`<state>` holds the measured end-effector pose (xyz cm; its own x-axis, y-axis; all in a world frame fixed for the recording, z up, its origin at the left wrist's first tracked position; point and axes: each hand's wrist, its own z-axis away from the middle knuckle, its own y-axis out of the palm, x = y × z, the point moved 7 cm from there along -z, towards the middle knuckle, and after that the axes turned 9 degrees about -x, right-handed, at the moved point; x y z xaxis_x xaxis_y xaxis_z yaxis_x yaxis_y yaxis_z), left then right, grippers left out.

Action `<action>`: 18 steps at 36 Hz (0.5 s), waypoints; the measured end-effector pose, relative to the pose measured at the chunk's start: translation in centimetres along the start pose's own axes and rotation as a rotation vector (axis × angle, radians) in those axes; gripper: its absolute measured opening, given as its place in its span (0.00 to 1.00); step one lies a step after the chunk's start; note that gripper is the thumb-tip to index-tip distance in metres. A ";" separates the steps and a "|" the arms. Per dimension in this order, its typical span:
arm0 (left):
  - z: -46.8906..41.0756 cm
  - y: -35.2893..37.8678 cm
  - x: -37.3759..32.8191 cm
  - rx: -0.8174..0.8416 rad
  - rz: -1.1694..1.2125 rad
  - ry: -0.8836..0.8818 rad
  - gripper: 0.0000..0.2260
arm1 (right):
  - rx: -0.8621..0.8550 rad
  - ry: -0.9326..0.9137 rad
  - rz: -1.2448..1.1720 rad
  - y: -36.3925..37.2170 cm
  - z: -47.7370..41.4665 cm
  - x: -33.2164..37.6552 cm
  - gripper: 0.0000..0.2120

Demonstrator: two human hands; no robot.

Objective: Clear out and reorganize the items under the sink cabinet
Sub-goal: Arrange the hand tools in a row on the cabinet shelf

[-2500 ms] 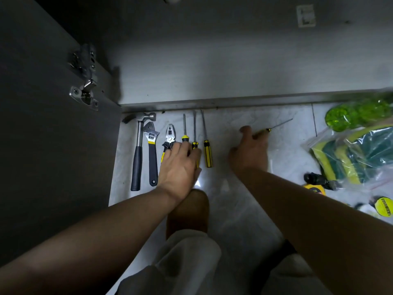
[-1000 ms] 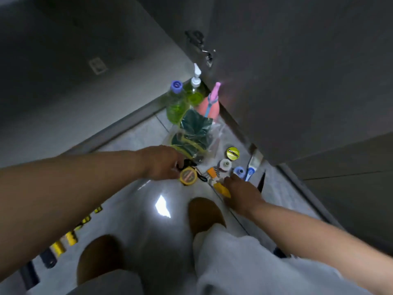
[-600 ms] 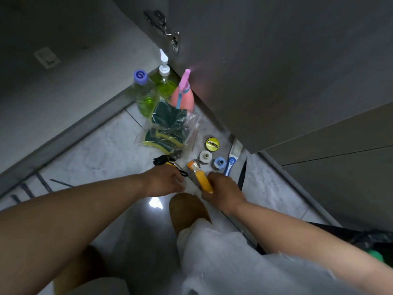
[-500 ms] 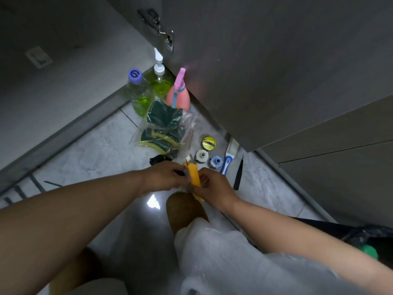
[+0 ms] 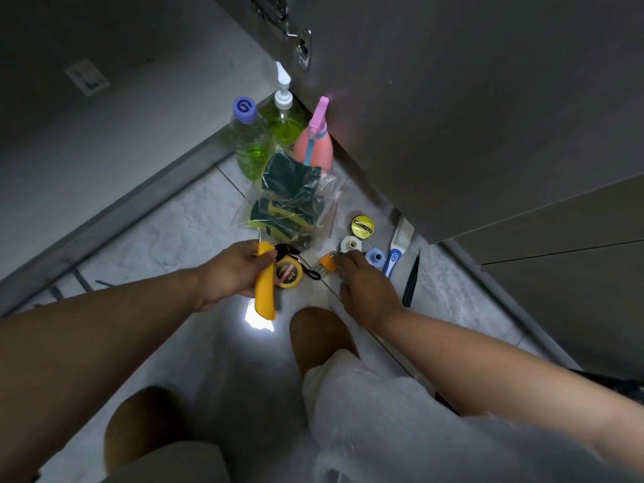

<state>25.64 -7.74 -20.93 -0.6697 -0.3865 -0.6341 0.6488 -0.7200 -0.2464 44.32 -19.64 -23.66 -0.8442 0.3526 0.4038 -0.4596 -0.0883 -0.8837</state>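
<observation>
My left hand (image 5: 234, 270) grips a yellow utility knife (image 5: 264, 291) and a small yellow tape measure (image 5: 290, 273) marked 2m with a black strap. My right hand (image 5: 362, 285) reaches down to a small orange tool with metal prongs (image 5: 327, 263) on the floor; its fingertips touch the tool. A clear bag of green and yellow sponges (image 5: 291, 203) lies just beyond both hands.
Two green-liquid bottles (image 5: 249, 141) and a pink spray bottle (image 5: 313, 144) stand by the open cabinet door (image 5: 453, 99). A yellow tin (image 5: 362, 225), a white spool (image 5: 351, 244), a blue spool (image 5: 375, 256), a toothbrush (image 5: 397, 249) and a black tool (image 5: 411, 280) lie on the tiles. My knees are below.
The yellow knife passed from my right hand into my left hand, which also holds the tape measure. My right hand moved right to the orange pronged tool. Earlier the view swung away from the tool row.
</observation>
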 end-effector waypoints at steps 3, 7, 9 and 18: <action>-0.1 -1.3 1.1 -0.053 -0.008 -0.008 0.13 | 0.074 -0.142 0.187 0.9 -1.0 1.2 0.31; 0.2 -3.1 2.3 -0.121 -0.113 0.014 0.08 | 0.100 -0.171 0.341 1.3 -2.0 1.9 0.27; 0.6 -4.1 3.2 -0.131 -0.156 0.003 0.03 | 0.127 -0.182 0.394 1.6 -2.2 1.9 0.24; 2.8 -9.5 8.2 -0.196 -0.233 -0.100 0.15 | 0.167 0.083 0.133 2.8 -2.4 1.1 0.23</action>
<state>12.97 -5.72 -21.74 -0.8342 -0.2862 -0.4713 0.5247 -0.6749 -0.5188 42.77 -17.30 -26.28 -0.8782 0.4021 0.2592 -0.3905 -0.2895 -0.8739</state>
